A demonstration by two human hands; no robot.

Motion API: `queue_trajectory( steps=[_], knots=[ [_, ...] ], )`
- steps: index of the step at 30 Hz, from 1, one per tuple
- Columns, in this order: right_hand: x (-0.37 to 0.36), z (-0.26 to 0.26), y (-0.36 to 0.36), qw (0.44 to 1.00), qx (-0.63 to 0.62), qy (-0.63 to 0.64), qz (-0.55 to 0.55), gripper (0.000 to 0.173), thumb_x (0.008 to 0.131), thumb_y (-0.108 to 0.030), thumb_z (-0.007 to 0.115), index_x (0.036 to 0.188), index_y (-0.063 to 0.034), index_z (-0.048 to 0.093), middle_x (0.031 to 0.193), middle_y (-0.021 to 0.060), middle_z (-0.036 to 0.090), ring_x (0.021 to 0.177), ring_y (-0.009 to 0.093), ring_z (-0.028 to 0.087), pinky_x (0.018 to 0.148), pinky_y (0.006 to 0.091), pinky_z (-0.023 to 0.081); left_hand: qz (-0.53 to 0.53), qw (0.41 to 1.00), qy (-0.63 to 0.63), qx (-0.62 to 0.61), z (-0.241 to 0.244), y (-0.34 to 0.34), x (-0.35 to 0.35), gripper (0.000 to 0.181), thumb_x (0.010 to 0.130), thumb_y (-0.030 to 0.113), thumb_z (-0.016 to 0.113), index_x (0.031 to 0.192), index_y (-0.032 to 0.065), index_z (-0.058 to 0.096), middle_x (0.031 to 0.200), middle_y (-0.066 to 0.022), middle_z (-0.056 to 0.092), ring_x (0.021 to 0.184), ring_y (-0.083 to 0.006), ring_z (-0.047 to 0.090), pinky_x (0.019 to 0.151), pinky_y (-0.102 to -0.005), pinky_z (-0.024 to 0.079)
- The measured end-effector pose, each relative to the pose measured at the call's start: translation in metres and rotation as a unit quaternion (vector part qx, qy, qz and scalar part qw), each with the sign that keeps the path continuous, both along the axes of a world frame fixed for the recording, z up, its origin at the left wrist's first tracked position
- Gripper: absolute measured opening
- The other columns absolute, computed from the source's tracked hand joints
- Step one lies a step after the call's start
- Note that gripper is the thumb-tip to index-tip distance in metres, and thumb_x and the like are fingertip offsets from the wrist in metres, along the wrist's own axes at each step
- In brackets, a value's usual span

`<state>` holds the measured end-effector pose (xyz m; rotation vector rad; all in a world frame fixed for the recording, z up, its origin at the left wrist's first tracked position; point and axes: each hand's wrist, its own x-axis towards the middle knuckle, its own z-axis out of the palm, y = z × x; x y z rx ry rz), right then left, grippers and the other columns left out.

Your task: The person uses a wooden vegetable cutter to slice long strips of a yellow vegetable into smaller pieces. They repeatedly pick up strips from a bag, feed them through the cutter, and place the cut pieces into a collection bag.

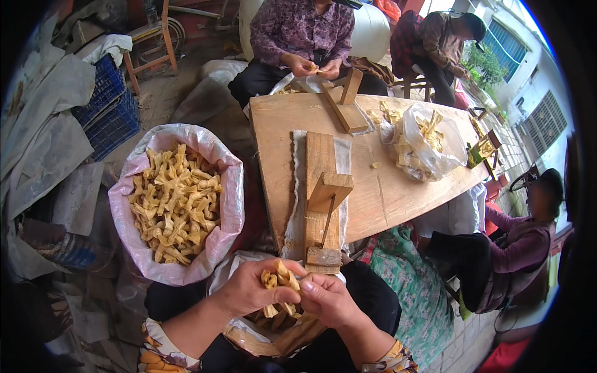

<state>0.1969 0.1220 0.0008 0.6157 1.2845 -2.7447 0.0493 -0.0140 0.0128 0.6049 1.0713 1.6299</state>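
Note:
My left hand point(261, 284) holds a few knotted tan strips point(281, 276), perhaps tofu skin, between thumb and fingers. One of these pieces reaches across to my right hand point(329, 298), whose thumb and forefinger pinch its end. Below both hands, in my lap, more tan strips point(275, 321) lie in an open container whose far side the hands hide. Just beyond my fingers, a wooden jig point(322, 186) with an upright block and a thin rod rests on a white cloth point(298, 196) at the table's near end.
Left of the table stands a woven sack point(231, 205) full of knotted pieces. On the wooden table point(280, 140) are a second wooden stand point(347, 105) and a clear plastic bag point(410, 158) of strips. Blue crates point(112, 121) are at far left. Several co-workers sit around, one handling a small piece opposite.

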Motion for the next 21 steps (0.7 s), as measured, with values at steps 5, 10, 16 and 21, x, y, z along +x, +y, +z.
queue_trajectory(
  steps=[5, 10, 16, 21],
  knots=[
    [0.005, 0.015, 0.003, 0.992, 0.123, -0.036, -0.024, 0.023, 0.095, -0.024, 0.064, 0.092, -0.0011, 0.068, 0.070, -0.0055, 0.055, 0.063, 0.003, 0.043, 0.055, 0.0193, 0.033, 0.042, 0.996, -0.073, -0.021, 0.005, -0.002, 0.005, 0.010, 0.084, 0.003, 0.069, 0.093, 0.0019, 0.065, 0.080, -0.0008, 0.063, 0.070, -0.0058, 0.058, 0.062, -0.0205, 0.046],
    [0.010, 0.022, 0.009, 0.981, 0.169, -0.015, -0.099, 0.017, 0.094, -0.017, 0.065, 0.089, 0.0000, 0.068, 0.072, -0.0051, 0.057, 0.065, 0.002, 0.045, 0.057, 0.0194, 0.035, 0.114, 0.988, 0.097, -0.036, 0.003, 0.002, 0.004, 0.011, 0.084, 0.008, 0.070, 0.092, 0.0028, 0.065, 0.079, -0.0032, 0.064, 0.070, -0.0074, 0.059, 0.061, -0.0216, 0.047],
    [0.029, 0.022, 0.018, 0.969, 0.160, 0.160, -0.097, 0.015, 0.086, -0.011, 0.072, 0.084, 0.0025, 0.066, 0.075, 0.0017, 0.063, 0.066, 0.006, 0.054, 0.058, 0.0237, 0.041, 0.098, 0.875, 0.417, 0.224, 0.036, 0.001, 0.014, 0.040, 0.077, 0.013, 0.081, 0.112, 0.0025, 0.063, 0.091, -0.0118, 0.069, 0.066, -0.0183, 0.067, 0.056, -0.0279, 0.055],
    [-0.006, 0.041, 0.023, 0.853, 0.104, 0.501, 0.104, 0.019, 0.085, -0.008, 0.066, 0.082, 0.0099, 0.064, 0.063, 0.0179, 0.060, 0.047, 0.028, 0.053, 0.043, 0.0384, 0.036, 0.061, 0.839, 0.388, 0.377, 0.078, -0.013, 0.031, 0.030, 0.081, 0.008, 0.073, 0.108, -0.0037, 0.064, 0.085, -0.0117, 0.066, 0.055, -0.0178, 0.060, 0.043, -0.0284, 0.041]
  ],
)
